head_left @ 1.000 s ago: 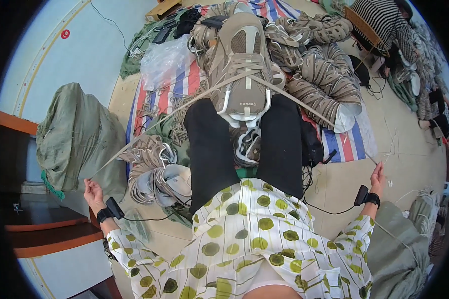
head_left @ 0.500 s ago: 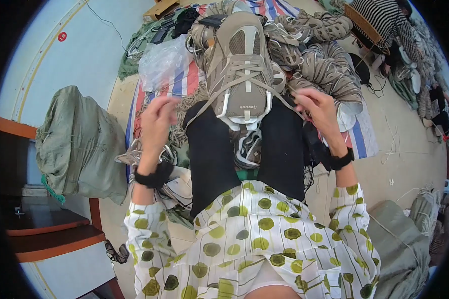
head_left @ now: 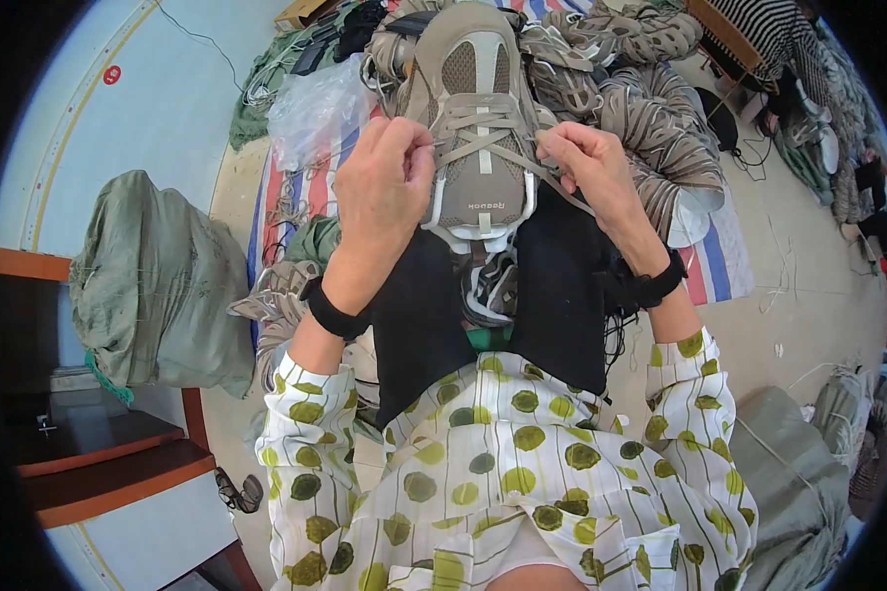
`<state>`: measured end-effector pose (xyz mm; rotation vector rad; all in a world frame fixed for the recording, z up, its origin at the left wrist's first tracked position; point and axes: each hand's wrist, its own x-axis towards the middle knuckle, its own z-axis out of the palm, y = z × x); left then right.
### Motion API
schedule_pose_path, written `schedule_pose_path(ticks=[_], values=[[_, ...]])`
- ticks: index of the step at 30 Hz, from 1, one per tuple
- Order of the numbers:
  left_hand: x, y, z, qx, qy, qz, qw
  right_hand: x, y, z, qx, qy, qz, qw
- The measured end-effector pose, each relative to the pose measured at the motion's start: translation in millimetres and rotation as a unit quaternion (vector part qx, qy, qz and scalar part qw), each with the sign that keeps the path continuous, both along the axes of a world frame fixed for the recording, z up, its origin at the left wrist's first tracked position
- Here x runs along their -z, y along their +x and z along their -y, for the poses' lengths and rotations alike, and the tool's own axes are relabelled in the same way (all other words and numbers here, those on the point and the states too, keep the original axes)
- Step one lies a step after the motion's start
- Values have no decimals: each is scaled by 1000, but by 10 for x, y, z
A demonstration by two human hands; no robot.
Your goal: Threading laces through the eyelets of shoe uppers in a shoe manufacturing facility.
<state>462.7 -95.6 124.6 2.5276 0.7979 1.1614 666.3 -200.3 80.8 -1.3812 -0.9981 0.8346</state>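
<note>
A grey-beige shoe (head_left: pixel 481 192) was placed at the black-trousered knees (head_left: pixel 419 315), its toe pointed away and its lace (head_left: pixel 483 146) crossed over the front. The left hand (head_left: pixel 382 182) was held just beside the shoe's left edge, fingers curled and thumb bent in; whether lace was caught there cannot be told. The right hand (head_left: pixel 601 177) was held at the opposite edge, thumb and forefinger brought close together near a hanging lace end; its grip cannot be told for certain either.

Beneath, a sheet striped in red, white and blue (head_left: pixel 715 266) was spread over a pale, smooth floor (head_left: pixel 779 335). On it, beyond the right hand, shoe parts (head_left: pixel 660 138) were stacked in curved, nested rows, and a clear plastic bag (head_left: pixel 320 113) was left crumpled on the far left. A bulging grey-green sack (head_left: pixel 158 286) was stood off the sheet at the left, near a white panel (head_left: pixel 118 118) marked with a round red sticker (head_left: pixel 112 75). Another greyish sack (head_left: pixel 774 483) was seen at the lower right. At the upper right, a person in a striped top (head_left: pixel 769 34) was partly hidden by a brown chair back (head_left: pixel 727 39).
</note>
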Motion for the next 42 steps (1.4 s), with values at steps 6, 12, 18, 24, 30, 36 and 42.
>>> schedule_pose_path(ticks=[6,12,18,24,30,36,42], values=[[-41,21,-9,-1,133,-46,990,-217,-217,-16,103,130,449,878],[-102,73,-62,48,164,-81,982,-174,-92,-158,93,100,462,876],[-100,77,-56,66,56,-113,990,-35,-187,-36,163,96,203,961],[8,-8,216,-80,91,-69,990,-43,-574,109,221,143,377,888],[46,97,129,-98,166,-88,977,-28,-512,-72,258,144,460,837],[89,50,91,-28,203,-96,974,-7,-465,-12,217,153,346,900],[-34,109,195,22,298,-209,931,-6,-305,56,178,196,508,820]])
